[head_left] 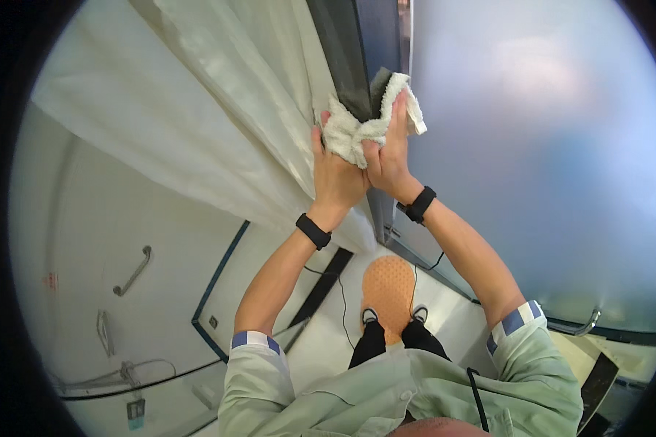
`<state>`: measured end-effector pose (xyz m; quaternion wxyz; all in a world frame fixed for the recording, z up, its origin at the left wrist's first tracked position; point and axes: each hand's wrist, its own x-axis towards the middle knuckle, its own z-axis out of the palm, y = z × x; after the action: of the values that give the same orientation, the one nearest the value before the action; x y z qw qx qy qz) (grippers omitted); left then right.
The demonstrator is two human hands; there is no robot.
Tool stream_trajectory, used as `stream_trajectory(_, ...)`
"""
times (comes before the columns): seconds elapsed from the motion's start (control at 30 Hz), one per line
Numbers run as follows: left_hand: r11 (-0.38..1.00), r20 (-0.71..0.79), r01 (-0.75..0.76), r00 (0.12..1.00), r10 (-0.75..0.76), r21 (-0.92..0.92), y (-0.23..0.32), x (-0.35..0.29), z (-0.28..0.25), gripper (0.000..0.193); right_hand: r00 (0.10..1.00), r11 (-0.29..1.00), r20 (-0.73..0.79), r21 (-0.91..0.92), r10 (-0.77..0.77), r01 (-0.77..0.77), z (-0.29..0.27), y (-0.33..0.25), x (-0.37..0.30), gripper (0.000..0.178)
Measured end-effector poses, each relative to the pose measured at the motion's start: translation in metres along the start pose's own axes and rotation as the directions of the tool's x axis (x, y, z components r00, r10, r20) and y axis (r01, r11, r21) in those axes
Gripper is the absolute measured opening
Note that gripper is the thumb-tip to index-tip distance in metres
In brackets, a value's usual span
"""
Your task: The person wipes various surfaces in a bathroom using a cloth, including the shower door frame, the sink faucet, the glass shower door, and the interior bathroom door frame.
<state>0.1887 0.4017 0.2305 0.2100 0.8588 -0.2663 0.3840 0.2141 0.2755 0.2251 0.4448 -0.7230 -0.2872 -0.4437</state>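
A white terry cloth (347,135) is wrapped around the edge of a dark upright post (340,51) ahead of me. My left hand (337,180) presses the cloth from the left side, its fingers closed about it next to the curtain. On the other side, my right hand (391,159) grips the cloth with its thumb toward the middle and its fingers pointing up along the post. The two hands meet at the wrist side of the cloth. Part of the left hand's fingers is hidden behind the cloth.
A white curtain (226,109) hangs close on the left. To the right stands a frosted glass panel (532,153) with a metal handle (587,325). My feet are on an orange textured mat (388,291). A grab bar (133,271) is at the far left. Thin cords run near me.
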Motion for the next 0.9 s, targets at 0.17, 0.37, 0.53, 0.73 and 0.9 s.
stream_trajectory(0.17,0.978,0.123,0.208,0.97,-0.208,0.013,0.009,-0.03,0.012,0.048,0.996,0.995,0.008,-0.029,-0.091,0.091,0.008,0.017,-0.035,0.084)
stream_trajectory(0.37,0.978,0.151,0.194,0.972,-0.181,-0.079,0.033,-0.079,0.08,0.046,0.994,0.994,-0.064,-0.068,-0.093,0.089,-0.016,0.062,-0.11,0.086)
stream_trajectory(0.53,0.942,0.106,0.212,0.976,-0.191,-0.261,0.06,-0.097,0.126,0.044,0.996,0.993,-0.078,-0.117,-0.039,0.029,-0.036,0.101,-0.174,0.08)
stream_trajectory(0.73,0.997,0.28,0.066,0.957,-0.072,0.03,0.101,-0.148,0.182,0.042,0.988,0.987,-0.069,-0.082,0.135,-0.141,-0.078,0.123,-0.241,0.08)
stream_trajectory(0.9,0.986,0.358,0.163,0.923,-0.143,-0.024,0.114,-0.179,0.214,0.045,0.987,0.981,-0.022,-0.112,0.159,-0.161,-0.097,0.134,-0.276,0.084)
